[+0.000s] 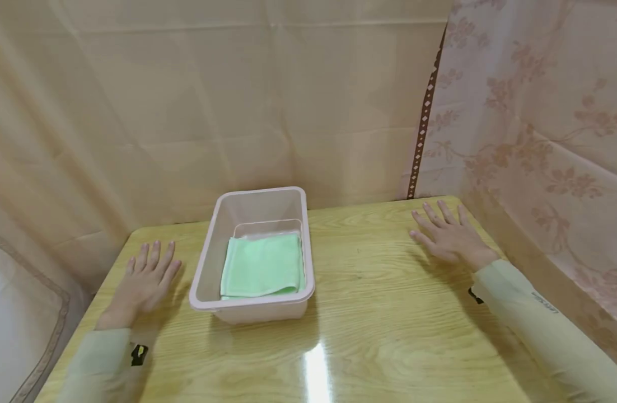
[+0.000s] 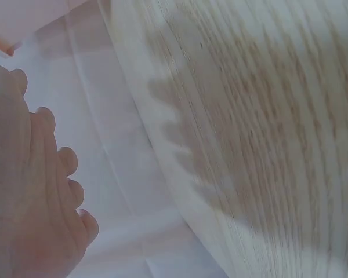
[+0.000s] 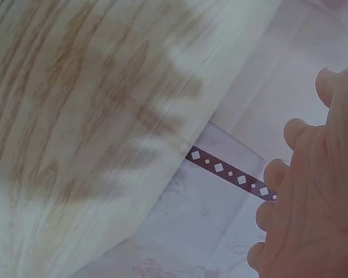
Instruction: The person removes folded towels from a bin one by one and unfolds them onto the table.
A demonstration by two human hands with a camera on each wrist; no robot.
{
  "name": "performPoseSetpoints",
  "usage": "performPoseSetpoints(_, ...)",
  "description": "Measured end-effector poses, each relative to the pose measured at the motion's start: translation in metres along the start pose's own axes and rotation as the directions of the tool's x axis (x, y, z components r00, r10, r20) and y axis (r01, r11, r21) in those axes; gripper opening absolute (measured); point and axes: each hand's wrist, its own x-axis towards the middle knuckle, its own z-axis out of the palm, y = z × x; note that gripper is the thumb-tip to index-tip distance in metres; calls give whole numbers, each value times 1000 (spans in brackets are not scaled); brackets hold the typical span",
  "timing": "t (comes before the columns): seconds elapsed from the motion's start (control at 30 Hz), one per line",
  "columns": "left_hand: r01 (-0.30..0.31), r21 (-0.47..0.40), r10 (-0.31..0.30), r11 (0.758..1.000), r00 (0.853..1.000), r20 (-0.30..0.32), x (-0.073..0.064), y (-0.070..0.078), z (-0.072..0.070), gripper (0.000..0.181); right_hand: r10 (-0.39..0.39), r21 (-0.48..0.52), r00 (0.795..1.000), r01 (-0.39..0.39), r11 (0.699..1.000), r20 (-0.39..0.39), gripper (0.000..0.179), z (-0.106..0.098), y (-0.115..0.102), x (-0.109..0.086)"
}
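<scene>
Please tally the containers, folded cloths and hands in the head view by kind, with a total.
Containers, a pale bin: 1
Folded cloths, a green cloth: 1
Hands, left hand and right hand: 2
Total: 4

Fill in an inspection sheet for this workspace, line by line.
Surface: wood-grain tabletop, with a bright glare patch toward the near side.
Job's things: pale plastic bin standing upright on the tabletop; folded green cloth lying inside it.
Clutter: nothing seen.
Hands: left hand to the bin's left, right hand near the tabletop's right edge; both hold nothing, fingers spread, apparently raised above the surface.
Cables: nothing seen.
Surroundings: beige curtain behind; floral curtain on the right, with a brown diamond-patterned strip along its edge.
</scene>
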Motion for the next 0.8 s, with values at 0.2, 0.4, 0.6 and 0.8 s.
performPoseSetpoints(0.2, -4, 12, 4, 1000, 1000, 7, 1, -2, -4, 70, -11, 33, 1000, 11, 999, 19, 77, 0, -6, 2)
performPoseSetpoints(0.4, -26, 38, 26, 999, 1000, -9, 11, 5, -29, 69, -24, 48, 1000, 24, 999, 10, 76, -10, -19, 6)
performPoseSetpoints(0.6, -48, 73, 48, 996, 999, 2, 23, 28, -68, 69, -85, 180, 993, 69, 981, 82, 74, -25, -44, 12)
performPoseSetpoints(0.8, -70, 82, 72, 994, 997, -21, 37, 57, -102, 70, -233, 475, 959, 132, 870, 159, 74, -37, -77, 18)
